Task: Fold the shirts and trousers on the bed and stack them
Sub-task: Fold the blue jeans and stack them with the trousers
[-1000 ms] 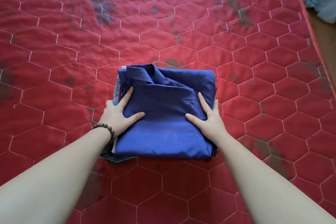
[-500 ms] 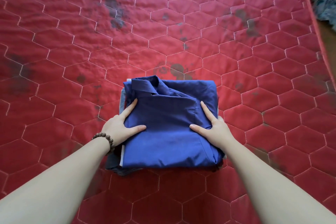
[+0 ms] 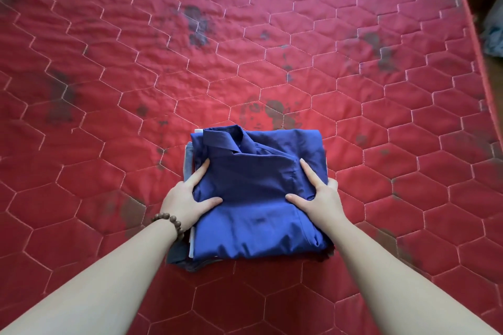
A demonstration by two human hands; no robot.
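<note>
A folded blue collared shirt (image 3: pixel 258 198) tops a small stack of folded clothes (image 3: pixel 189 250) on the red quilted bed (image 3: pixel 109 90); grey and pale edges of lower garments show on the stack's left side. My left hand (image 3: pixel 185 201), with a bead bracelet on its wrist, holds the stack's left side, thumb and forefinger spread on the shirt. My right hand (image 3: pixel 318 196) holds the right side the same way. The remaining fingers of both hands drop down the sides, out of sight. The cloth puckers between each thumb and forefinger.
The bed cover carries dark stains, one patch (image 3: pixel 272 111) just beyond the stack. The bed's right edge (image 3: pixel 479 49) runs along the frame's right, with a pale bundle (image 3: pixel 494 32) on the floor past it.
The stack has shifted slightly toward me, away from the stain behind the collar. Both hands keep their hold on its sides, and the cloth is now more bunched.
</note>
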